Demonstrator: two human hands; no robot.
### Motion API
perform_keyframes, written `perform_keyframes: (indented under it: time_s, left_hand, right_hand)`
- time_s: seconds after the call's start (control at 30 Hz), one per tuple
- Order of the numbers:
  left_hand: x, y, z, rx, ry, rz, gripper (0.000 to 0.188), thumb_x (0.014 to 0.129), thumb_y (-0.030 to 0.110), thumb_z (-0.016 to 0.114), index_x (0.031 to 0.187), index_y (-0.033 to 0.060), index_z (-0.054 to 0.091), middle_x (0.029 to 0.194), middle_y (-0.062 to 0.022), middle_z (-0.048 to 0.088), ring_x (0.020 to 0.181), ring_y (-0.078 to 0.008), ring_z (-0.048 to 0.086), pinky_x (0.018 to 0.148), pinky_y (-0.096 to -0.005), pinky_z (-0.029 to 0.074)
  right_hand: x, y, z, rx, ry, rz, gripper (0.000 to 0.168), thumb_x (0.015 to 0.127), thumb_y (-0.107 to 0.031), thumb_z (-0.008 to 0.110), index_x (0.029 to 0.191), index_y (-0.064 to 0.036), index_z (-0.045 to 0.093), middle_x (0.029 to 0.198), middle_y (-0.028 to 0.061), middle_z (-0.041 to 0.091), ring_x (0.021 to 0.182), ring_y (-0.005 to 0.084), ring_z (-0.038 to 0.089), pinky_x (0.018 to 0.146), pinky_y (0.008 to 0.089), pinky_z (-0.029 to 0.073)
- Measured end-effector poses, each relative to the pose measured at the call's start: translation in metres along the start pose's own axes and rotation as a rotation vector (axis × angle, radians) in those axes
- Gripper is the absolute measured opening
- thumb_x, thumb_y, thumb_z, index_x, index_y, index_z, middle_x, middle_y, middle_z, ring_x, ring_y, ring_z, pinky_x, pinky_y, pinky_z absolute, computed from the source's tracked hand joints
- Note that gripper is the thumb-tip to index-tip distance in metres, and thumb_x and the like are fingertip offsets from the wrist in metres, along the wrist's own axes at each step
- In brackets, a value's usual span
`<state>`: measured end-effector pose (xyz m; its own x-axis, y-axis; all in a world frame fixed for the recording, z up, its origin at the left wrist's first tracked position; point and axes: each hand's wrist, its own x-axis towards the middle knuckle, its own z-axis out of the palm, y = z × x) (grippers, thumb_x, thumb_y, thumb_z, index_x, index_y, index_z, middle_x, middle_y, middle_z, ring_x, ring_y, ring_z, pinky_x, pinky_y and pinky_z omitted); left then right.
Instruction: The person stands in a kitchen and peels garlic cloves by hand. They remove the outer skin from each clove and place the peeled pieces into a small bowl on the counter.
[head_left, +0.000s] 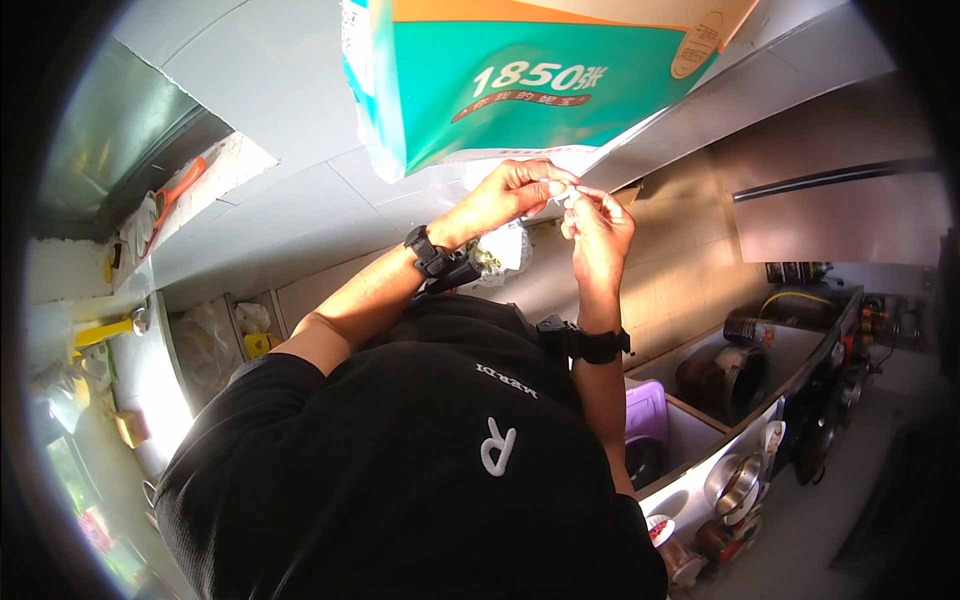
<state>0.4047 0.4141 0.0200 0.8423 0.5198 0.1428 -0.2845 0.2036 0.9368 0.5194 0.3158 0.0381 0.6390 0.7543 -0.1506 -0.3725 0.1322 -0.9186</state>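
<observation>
My left hand (525, 187) and my right hand (602, 229) meet in front of my chest, fingertips pinched together. Between them is a small white thing (561, 196), mostly covered by the fingers; I cannot tell what it is. Both wrists wear black straps. Just beyond the hands hangs or stands a large green and orange plastic pack (540, 97) that bears printing. Below my left hand, further down, is a clear plastic bag (506, 247) with something white and leafy green in it.
A grey tiled surface (300, 180) runs along the left, with a metal basin (112, 142) and an orange-handled tool (180, 187). Open cabinet compartments on the right hold pots (742, 379) and a purple plastic container (646, 412). Metal bowls (739, 484) stand on the counter at lower right.
</observation>
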Motion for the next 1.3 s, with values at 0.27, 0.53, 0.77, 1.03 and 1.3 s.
perform_keyframes:
  time_s: [0.27, 0.53, 0.77, 1.03, 1.3]
  left_hand:
    - [0.001, -0.004, 0.000, -0.024, 0.003, -0.017, 0.022, 0.091, 0.013, 0.055, 0.109, 0.0043, 0.064, 0.086, 0.0008, 0.058, 0.059, -0.0051, 0.042, 0.055, -0.0198, 0.037]
    - [0.002, -0.007, -0.003, -0.273, -0.036, -0.142, 0.027, 0.093, 0.016, 0.052, 0.115, 0.0022, 0.059, 0.078, 0.0024, 0.058, 0.059, -0.0050, 0.043, 0.052, -0.0188, 0.036]
    - [0.003, -0.009, -0.004, -0.204, 0.011, -0.235, 0.029, 0.093, 0.018, 0.053, 0.117, 0.0028, 0.058, 0.084, 0.0021, 0.059, 0.062, -0.0051, 0.044, 0.054, -0.0179, 0.036]
    - [0.005, -0.017, -0.007, -0.156, 0.066, -0.185, 0.026, 0.093, 0.020, 0.053, 0.112, 0.0036, 0.058, 0.089, 0.0025, 0.056, 0.062, -0.0038, 0.041, 0.056, -0.0177, 0.034]
    - [0.008, -0.023, -0.016, -0.260, 0.107, -0.045, 0.032, 0.095, 0.020, 0.050, 0.119, -0.0001, 0.048, 0.091, 0.0020, 0.050, 0.064, -0.0039, 0.038, 0.055, -0.0170, 0.031]
  right_hand:
    - [0.001, 0.003, -0.001, 0.043, 0.023, 0.034, 0.008, 0.080, 0.002, 0.064, 0.081, 0.003, 0.056, 0.063, 0.0051, 0.056, 0.046, 0.0089, 0.048, 0.041, 0.0216, 0.038]
    - [-0.001, -0.002, 0.003, -0.054, 0.012, 0.020, 0.003, 0.083, 0.001, 0.059, 0.083, 0.001, 0.057, 0.067, 0.0043, 0.055, 0.049, 0.0077, 0.046, 0.042, 0.0222, 0.033]
    - [0.003, 0.003, 0.002, -0.010, 0.018, 0.036, 0.004, 0.082, 0.001, 0.060, 0.086, 0.002, 0.057, 0.066, 0.0037, 0.055, 0.049, 0.0075, 0.047, 0.041, 0.0218, 0.035]
    - [-0.001, 0.006, 0.011, -0.089, 0.038, -0.059, 0.006, 0.084, 0.002, 0.056, 0.090, 0.004, 0.057, 0.069, 0.0040, 0.055, 0.053, 0.0087, 0.049, 0.043, 0.0234, 0.037]
    - [-0.005, 0.004, 0.012, -0.224, 0.025, -0.190, 0.007, 0.085, 0.002, 0.057, 0.090, 0.005, 0.058, 0.057, 0.0026, 0.052, 0.045, 0.0079, 0.046, 0.042, 0.0213, 0.038]
